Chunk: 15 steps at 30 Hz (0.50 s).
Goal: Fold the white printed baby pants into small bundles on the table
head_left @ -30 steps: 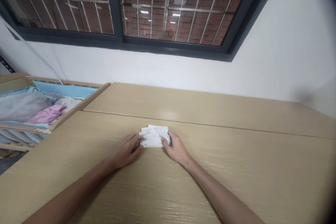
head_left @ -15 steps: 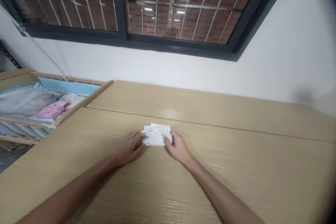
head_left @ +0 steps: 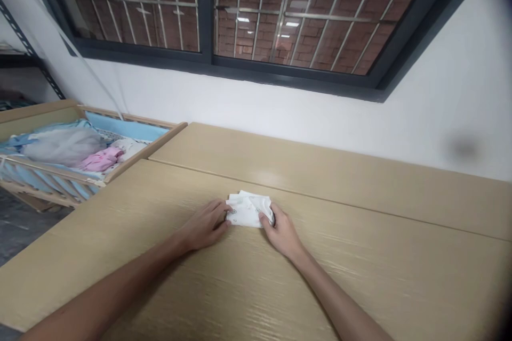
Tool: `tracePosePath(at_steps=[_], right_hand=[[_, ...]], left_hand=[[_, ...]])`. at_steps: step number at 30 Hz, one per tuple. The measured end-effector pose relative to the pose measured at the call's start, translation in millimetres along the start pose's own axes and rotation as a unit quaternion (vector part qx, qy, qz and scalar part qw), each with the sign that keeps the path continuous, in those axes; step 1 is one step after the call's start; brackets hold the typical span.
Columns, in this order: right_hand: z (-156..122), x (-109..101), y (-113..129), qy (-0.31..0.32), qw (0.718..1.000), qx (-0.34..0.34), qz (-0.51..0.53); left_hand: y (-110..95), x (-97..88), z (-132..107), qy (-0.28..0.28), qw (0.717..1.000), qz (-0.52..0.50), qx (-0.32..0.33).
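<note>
A small folded white cloth with a sparse dark print lies on the wooden tabletop in the middle of the head view. Its layers are slightly uneven along the far edge. At its left edge my left hand is closed, with the fingertips over the border and the thumb at the near corner. My right hand grips the right end, thumb on top and the other fingers curled round the far side, partly hidden. Whether the cloth is a garment I cannot tell.
The pale wooden table has a seam across it towards the wall. Left of it stands a wooden crib with blue padding, a pink cloth and whitish netting. A barred, dark-framed window is above.
The camera has turned a little, so the scene sits further right in the picture. Both hands keep nearly the same hold on the folded cloth.
</note>
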State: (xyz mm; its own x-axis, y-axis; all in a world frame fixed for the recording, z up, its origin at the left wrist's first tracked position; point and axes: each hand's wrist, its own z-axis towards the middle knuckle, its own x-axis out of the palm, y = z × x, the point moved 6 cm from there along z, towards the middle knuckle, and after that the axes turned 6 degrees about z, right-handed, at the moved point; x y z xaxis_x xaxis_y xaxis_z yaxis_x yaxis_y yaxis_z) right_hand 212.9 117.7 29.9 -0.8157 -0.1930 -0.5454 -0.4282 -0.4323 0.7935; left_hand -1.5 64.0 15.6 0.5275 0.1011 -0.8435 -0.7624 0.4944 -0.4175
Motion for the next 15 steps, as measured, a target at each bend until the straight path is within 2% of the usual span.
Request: tracePosePath(at_steps=[6, 10, 15], right_hand=[[-6.4, -3.5, 1.1, -0.015, 1.000, -0.023, -0.003], [-10.4, -1.5, 2.6, 0.026, 0.997, -0.067, 0.038], [-5.4, 2.6, -4.9, 0.065, 0.994, -0.024, 0.085]], left_hand=[[1.2, -3.1, -0.6, -0.026, 0.999, -0.025, -0.012], [-3.8, -10.5, -0.8, -0.051, 0.998, -0.034, -0.018], [-10.1, -13.8, -2.5, -0.080, 0.996, -0.036, 0.014]])
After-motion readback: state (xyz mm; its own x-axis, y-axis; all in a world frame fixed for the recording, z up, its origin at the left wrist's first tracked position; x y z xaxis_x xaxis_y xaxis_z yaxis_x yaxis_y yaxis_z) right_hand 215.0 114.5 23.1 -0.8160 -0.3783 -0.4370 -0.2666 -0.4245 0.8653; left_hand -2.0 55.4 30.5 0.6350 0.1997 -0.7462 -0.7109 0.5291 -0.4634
